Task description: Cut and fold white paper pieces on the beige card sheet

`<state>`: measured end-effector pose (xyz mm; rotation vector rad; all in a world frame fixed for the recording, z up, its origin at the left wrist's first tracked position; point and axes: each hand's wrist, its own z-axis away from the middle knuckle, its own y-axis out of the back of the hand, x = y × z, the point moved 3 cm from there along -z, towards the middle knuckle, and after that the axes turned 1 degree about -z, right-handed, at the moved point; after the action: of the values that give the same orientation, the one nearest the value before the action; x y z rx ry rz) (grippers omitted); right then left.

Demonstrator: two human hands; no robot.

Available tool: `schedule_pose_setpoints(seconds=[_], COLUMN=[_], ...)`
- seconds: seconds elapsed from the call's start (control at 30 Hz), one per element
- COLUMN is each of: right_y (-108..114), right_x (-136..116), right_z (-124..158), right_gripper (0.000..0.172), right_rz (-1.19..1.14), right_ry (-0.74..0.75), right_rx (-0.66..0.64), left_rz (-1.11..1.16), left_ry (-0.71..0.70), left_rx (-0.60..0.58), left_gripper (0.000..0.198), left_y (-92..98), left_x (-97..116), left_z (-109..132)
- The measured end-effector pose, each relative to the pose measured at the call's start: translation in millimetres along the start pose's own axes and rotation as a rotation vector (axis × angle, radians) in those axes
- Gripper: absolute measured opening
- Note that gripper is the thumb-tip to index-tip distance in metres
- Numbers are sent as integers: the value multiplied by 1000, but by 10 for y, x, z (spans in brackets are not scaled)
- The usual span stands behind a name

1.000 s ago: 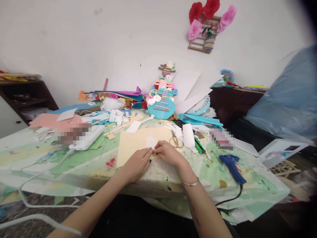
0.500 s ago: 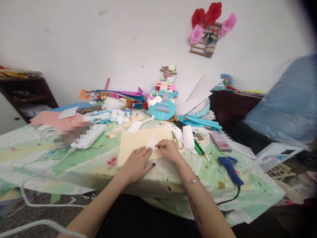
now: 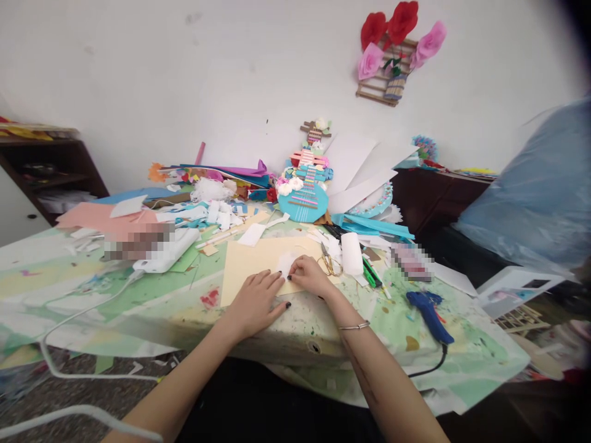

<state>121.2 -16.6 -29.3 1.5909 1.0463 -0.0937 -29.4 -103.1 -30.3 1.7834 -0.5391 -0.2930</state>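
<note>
A cream sheet of card [image 3: 244,258] lies near the table's front edge, with a small thin white piece of paper [image 3: 285,261] on it. My left hand [image 3: 258,300] rests flat on the card's lower part, fingers stretched out and thumb apart, fingertips by the white piece. My right hand [image 3: 313,277] is at the right side of that piece, fingers curled in a pinch. Whatever is between those fingertips is too small to make out. Gold-handled scissors [image 3: 330,261] lie just beyond my right hand, beside a white roll [image 3: 351,253].
A blue glue gun [image 3: 431,317] with a black cord lies at right. Green cutters [image 3: 372,272] lie beside the roll. A white corded device [image 3: 170,253] sits at left. Paper scraps [image 3: 224,215] and a blue guitar-shaped craft [image 3: 303,204] stand along the back.
My right hand has shifted slightly down, its fingers more curled. My left hand stays flat in nearly the same place. The view has moved a little.
</note>
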Motion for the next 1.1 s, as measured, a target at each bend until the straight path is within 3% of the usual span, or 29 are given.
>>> schedule_pose_setpoints(seconds=[0.37,1.1], right_y=[36,-2], right_x=[-8,30], right_z=[1,5], right_gripper=[4,6], right_rz=[9,10], right_ry=[-29,-12], right_rx=[62,-3], left_rz=[20,46], left_ry=[-9,-25], left_rx=[25,44], left_gripper=[52,48], left_y=[9,11], left_x=[3,-7], left_z=[8,6])
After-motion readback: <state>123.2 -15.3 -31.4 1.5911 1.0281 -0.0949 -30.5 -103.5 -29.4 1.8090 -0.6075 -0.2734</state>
